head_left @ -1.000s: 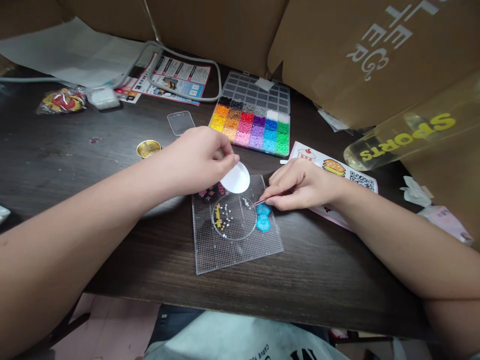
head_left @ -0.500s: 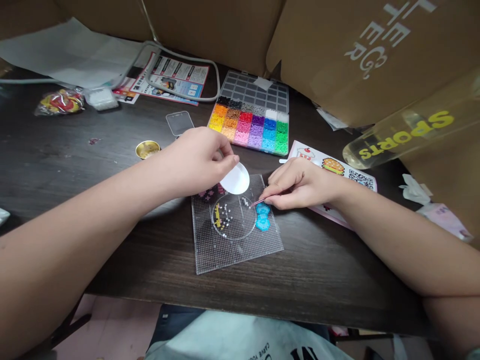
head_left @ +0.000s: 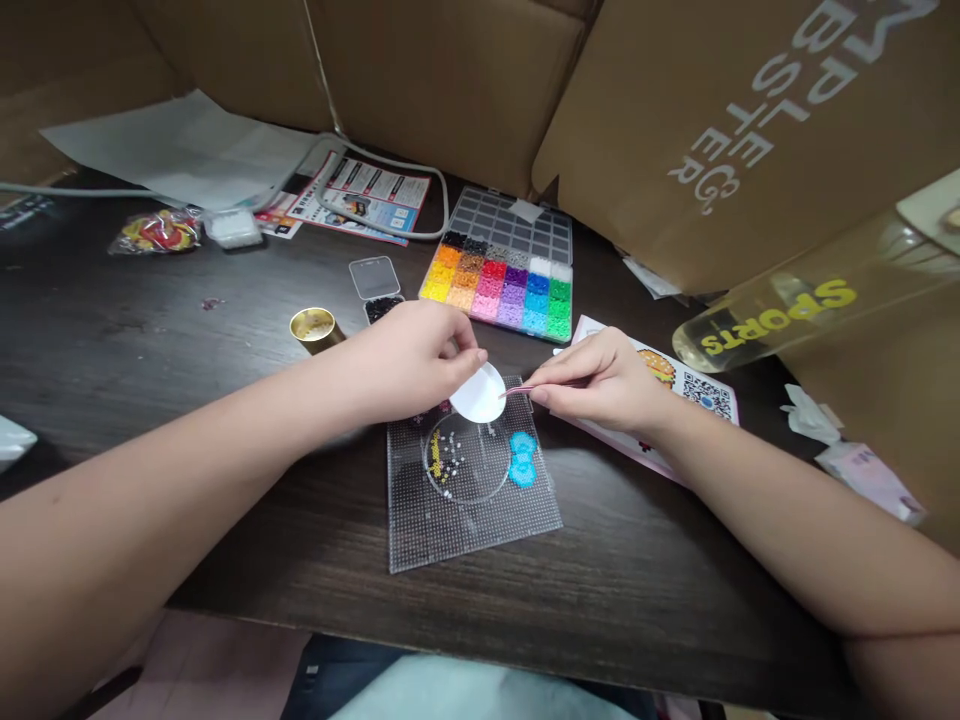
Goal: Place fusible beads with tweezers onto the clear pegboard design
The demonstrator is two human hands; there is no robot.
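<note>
My left hand point(head_left: 409, 360) pinches a small round white lid point(head_left: 480, 393), tilted above a clear square pegboard point(head_left: 469, 480). My right hand point(head_left: 600, 378) grips thin pink tweezers point(head_left: 525, 390) whose tip points at the lid's right edge. On the pegboard lies a clear round dish point(head_left: 466, 458) holding a few yellow, white and dark beads. A blue bead bow point(head_left: 523, 460) sits on the board right of the dish. A pink and dark bead patch shows partly under my left hand.
A compartment box of coloured beads point(head_left: 499, 280) lies open behind the board. A gold cap point(head_left: 313, 325), a small case of black beads point(head_left: 379, 290), a pattern sheet point(head_left: 675, 385), a clear "SPORTS" bottle point(head_left: 795, 305), leaflets, a cable and cardboard boxes surround the dark table point(head_left: 150, 340).
My right hand lifted the tweezers from the dish's rim up to the white lid. The camera view shifted slightly downward; my left hand kept hold of the lid.
</note>
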